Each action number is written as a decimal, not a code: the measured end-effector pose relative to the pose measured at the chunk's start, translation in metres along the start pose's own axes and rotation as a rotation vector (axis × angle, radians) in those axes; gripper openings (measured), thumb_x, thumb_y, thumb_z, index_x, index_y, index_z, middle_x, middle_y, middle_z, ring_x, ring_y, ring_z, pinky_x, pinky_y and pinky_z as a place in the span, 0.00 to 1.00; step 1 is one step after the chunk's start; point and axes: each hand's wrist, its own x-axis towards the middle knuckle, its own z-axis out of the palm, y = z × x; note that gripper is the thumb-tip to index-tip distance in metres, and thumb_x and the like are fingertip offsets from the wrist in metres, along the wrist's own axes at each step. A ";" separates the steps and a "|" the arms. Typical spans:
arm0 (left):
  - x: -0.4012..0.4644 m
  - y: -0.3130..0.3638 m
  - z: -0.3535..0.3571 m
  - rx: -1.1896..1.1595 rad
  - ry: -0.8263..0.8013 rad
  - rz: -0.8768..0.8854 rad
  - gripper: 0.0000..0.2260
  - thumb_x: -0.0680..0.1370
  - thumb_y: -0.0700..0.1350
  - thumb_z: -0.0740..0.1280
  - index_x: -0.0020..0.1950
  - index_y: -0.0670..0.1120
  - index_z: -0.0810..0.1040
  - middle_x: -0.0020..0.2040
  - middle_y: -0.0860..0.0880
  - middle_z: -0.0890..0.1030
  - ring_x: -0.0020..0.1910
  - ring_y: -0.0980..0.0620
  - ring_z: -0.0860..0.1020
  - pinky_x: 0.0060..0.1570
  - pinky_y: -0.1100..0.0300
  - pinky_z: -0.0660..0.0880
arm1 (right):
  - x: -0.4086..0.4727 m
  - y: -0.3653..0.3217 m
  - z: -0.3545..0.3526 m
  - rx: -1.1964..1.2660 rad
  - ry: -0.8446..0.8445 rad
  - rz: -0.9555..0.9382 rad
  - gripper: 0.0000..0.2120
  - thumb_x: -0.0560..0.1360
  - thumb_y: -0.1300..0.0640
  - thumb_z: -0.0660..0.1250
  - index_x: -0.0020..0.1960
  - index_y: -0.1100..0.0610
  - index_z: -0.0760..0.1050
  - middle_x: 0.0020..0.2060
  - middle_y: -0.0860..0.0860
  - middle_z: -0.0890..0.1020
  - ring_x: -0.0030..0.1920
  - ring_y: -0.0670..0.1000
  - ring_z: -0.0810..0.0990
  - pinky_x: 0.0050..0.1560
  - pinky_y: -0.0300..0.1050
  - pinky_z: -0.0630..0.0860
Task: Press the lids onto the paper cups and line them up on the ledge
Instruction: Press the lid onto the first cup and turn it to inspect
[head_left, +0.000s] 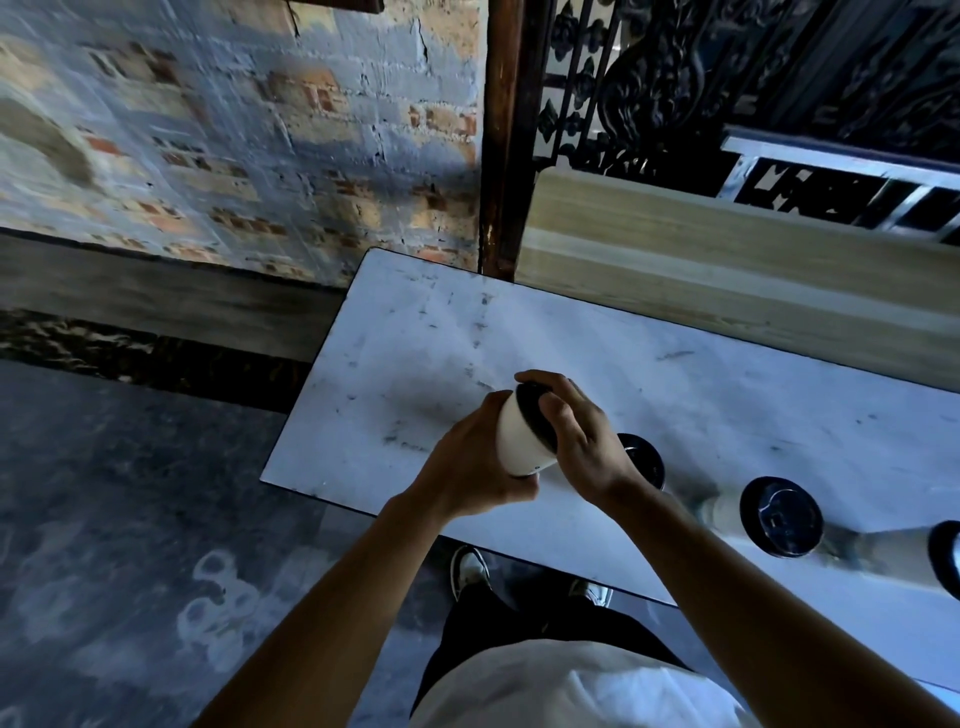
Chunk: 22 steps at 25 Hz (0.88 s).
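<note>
A white paper cup (519, 441) is held tilted above the white marble ledge (415, 338). My left hand (467, 462) wraps around the cup's body from the left. My right hand (576, 431) is cupped over its black lid (535, 410), fingers curled around the rim. To the right, three other cups with black lids stand in a row on the ledge: one (644, 460) partly hidden behind my right wrist, a second (779, 517), and a third (948, 558) cut off by the frame edge.
A painted brick wall (234, 130) rises behind the ledge's left end. A dark wooden post (506, 130) and a pale wooden board (727, 244) stand behind the ledge. Black ornate ironwork (727, 67) fills the upper right. My shoes (470, 571) show below the ledge's front edge.
</note>
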 end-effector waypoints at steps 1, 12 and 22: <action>0.001 0.001 0.000 0.012 0.002 0.011 0.38 0.64 0.52 0.78 0.69 0.62 0.63 0.57 0.57 0.80 0.51 0.52 0.81 0.48 0.50 0.83 | 0.000 -0.001 -0.001 -0.034 -0.004 -0.022 0.21 0.81 0.46 0.52 0.70 0.46 0.74 0.64 0.48 0.78 0.64 0.48 0.77 0.63 0.46 0.75; 0.007 0.009 0.004 0.058 0.022 0.042 0.37 0.63 0.55 0.76 0.68 0.60 0.63 0.54 0.56 0.81 0.49 0.51 0.81 0.47 0.50 0.83 | 0.000 -0.008 -0.006 -0.140 -0.033 -0.035 0.21 0.82 0.49 0.50 0.71 0.44 0.73 0.65 0.46 0.75 0.64 0.47 0.74 0.62 0.43 0.71; 0.006 -0.008 0.004 -0.075 0.057 -0.034 0.39 0.65 0.53 0.81 0.72 0.55 0.65 0.55 0.57 0.80 0.53 0.53 0.82 0.50 0.54 0.82 | 0.015 -0.009 0.007 0.161 -0.052 0.145 0.17 0.82 0.46 0.54 0.66 0.37 0.74 0.68 0.50 0.76 0.68 0.50 0.76 0.71 0.51 0.72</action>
